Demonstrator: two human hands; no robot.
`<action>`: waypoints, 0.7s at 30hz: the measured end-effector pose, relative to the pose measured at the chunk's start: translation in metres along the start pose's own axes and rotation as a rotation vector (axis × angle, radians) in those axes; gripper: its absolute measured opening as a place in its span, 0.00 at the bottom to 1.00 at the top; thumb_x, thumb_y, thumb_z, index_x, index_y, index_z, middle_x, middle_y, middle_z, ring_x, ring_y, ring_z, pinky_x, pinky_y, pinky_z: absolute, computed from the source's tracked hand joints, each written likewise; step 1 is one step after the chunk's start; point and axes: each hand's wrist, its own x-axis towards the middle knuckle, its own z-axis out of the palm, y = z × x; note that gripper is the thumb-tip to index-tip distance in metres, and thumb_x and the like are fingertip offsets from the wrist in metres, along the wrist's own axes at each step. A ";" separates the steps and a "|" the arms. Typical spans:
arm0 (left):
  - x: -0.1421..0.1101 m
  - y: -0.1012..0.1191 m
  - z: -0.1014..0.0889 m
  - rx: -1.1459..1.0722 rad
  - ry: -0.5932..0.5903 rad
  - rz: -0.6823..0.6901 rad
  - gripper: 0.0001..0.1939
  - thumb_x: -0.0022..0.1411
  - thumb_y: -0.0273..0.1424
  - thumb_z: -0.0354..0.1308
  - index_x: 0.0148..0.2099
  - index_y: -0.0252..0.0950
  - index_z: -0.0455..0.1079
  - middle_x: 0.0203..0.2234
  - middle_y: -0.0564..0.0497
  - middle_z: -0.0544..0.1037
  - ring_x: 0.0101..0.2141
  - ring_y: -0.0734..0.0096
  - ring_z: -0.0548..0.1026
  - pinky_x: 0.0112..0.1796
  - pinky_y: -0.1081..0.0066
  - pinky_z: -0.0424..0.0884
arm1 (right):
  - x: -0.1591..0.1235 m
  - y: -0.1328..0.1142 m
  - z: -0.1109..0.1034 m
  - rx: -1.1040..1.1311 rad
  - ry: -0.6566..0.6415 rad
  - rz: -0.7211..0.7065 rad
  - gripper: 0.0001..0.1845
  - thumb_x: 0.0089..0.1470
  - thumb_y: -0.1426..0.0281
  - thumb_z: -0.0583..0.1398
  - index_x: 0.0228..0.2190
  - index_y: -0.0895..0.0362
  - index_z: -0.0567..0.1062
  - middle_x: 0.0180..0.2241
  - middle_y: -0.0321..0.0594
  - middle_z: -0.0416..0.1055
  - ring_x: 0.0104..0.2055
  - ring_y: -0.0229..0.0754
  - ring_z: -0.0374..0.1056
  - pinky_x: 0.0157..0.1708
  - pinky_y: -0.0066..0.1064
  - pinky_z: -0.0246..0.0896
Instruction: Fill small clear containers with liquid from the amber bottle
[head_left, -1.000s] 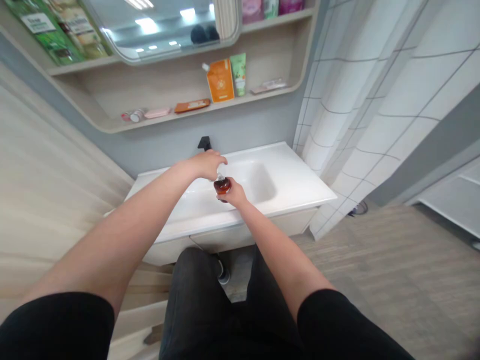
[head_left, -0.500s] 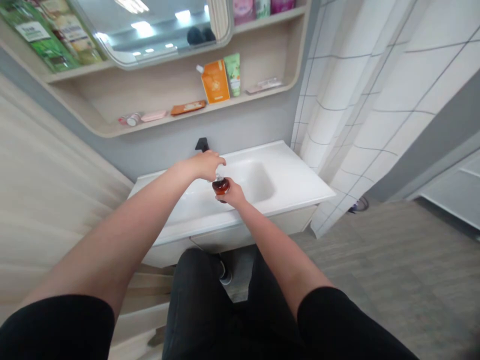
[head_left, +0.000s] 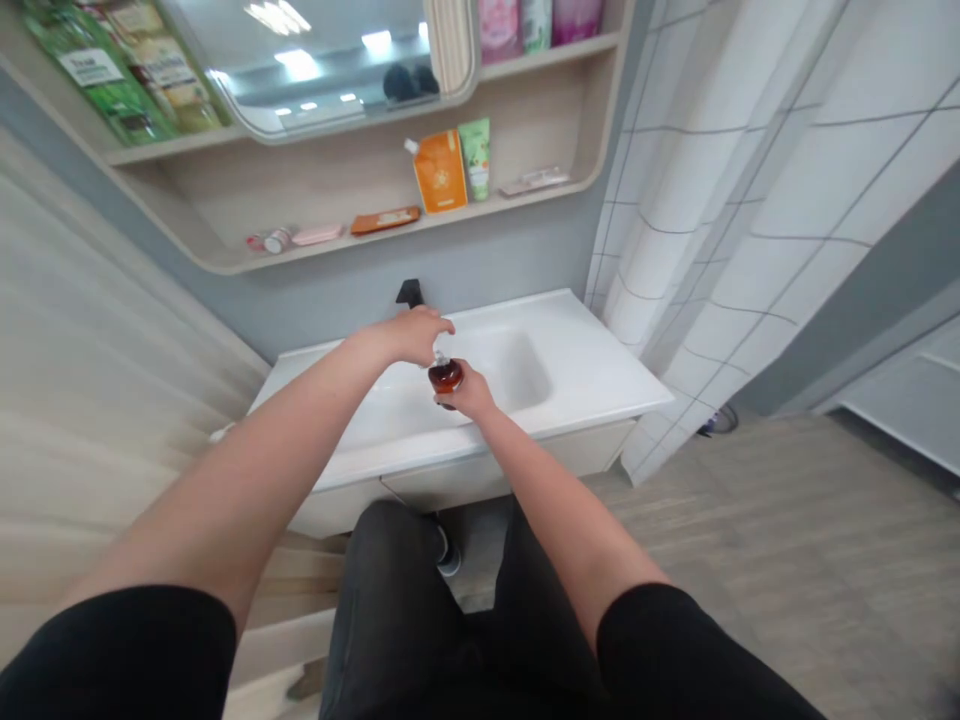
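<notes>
One amber bottle [head_left: 445,376], R hand [head_left: 474,394] round body, L hand [head_left: 412,336] at neck

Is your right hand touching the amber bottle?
Touching: the head view shows the right hand gripping the amber bottle from the near side, its fingers pressed against the bottle.

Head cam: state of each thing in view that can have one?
left hand, held over the bottle's top, fingers curled downward
right hand, closed around the bottle
amber bottle, upright, dark liquid inside
black faucet, no running water visible
white sink, no water standing in the basin
shower curtain, drawn, hanging in folds
orange pouch, standing upright on the shelf
</notes>
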 end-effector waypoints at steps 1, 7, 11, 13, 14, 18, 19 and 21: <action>-0.001 -0.003 0.001 -0.015 0.005 -0.003 0.43 0.47 0.30 0.70 0.68 0.43 0.76 0.56 0.43 0.80 0.55 0.48 0.77 0.56 0.60 0.74 | 0.000 0.000 0.000 0.004 0.001 -0.001 0.46 0.38 0.65 0.81 0.59 0.51 0.74 0.51 0.41 0.84 0.52 0.55 0.80 0.57 0.47 0.75; -0.019 -0.029 0.032 -0.345 0.172 -0.058 0.43 0.42 0.32 0.74 0.65 0.43 0.77 0.55 0.46 0.80 0.54 0.50 0.78 0.59 0.59 0.73 | 0.001 0.003 0.001 0.030 0.000 -0.013 0.47 0.37 0.65 0.81 0.59 0.50 0.74 0.52 0.40 0.83 0.54 0.54 0.80 0.58 0.46 0.74; -0.042 -0.027 0.091 -0.836 0.493 -0.231 0.43 0.38 0.34 0.79 0.61 0.42 0.77 0.50 0.46 0.80 0.52 0.51 0.78 0.56 0.55 0.75 | 0.001 0.002 0.001 0.045 -0.017 -0.011 0.46 0.38 0.65 0.81 0.58 0.50 0.74 0.52 0.40 0.83 0.53 0.53 0.80 0.59 0.46 0.74; -0.056 -0.018 0.128 -1.129 0.678 -0.327 0.43 0.38 0.35 0.81 0.59 0.42 0.74 0.49 0.46 0.79 0.53 0.52 0.77 0.54 0.55 0.76 | 0.000 0.000 0.000 0.034 -0.024 -0.006 0.46 0.37 0.65 0.81 0.58 0.50 0.75 0.52 0.40 0.83 0.54 0.53 0.80 0.60 0.47 0.73; -0.064 -0.014 0.145 -1.255 0.759 -0.374 0.44 0.38 0.36 0.81 0.59 0.43 0.72 0.48 0.47 0.78 0.52 0.53 0.77 0.53 0.56 0.76 | 0.000 0.000 0.000 0.028 -0.026 0.001 0.46 0.37 0.64 0.81 0.57 0.50 0.75 0.53 0.40 0.83 0.55 0.54 0.79 0.60 0.47 0.73; -0.101 -0.003 0.204 -1.552 0.987 -0.521 0.44 0.37 0.36 0.81 0.58 0.46 0.68 0.45 0.52 0.76 0.48 0.61 0.78 0.52 0.58 0.76 | -0.001 -0.004 -0.003 0.026 -0.029 0.023 0.46 0.36 0.63 0.82 0.56 0.51 0.75 0.52 0.41 0.83 0.54 0.54 0.79 0.61 0.48 0.72; -0.110 -0.004 0.215 -1.576 1.006 -0.557 0.45 0.37 0.35 0.81 0.59 0.46 0.68 0.44 0.52 0.76 0.49 0.61 0.78 0.52 0.58 0.76 | -0.002 -0.004 -0.004 0.029 -0.027 0.028 0.46 0.36 0.62 0.82 0.56 0.51 0.75 0.52 0.41 0.83 0.54 0.54 0.79 0.61 0.47 0.72; -0.126 -0.007 0.231 -1.607 1.018 -0.628 0.46 0.38 0.35 0.80 0.60 0.45 0.70 0.44 0.52 0.75 0.49 0.60 0.78 0.52 0.58 0.76 | -0.003 -0.006 -0.006 0.034 -0.020 0.042 0.45 0.36 0.62 0.81 0.56 0.52 0.76 0.51 0.41 0.83 0.53 0.53 0.79 0.60 0.47 0.72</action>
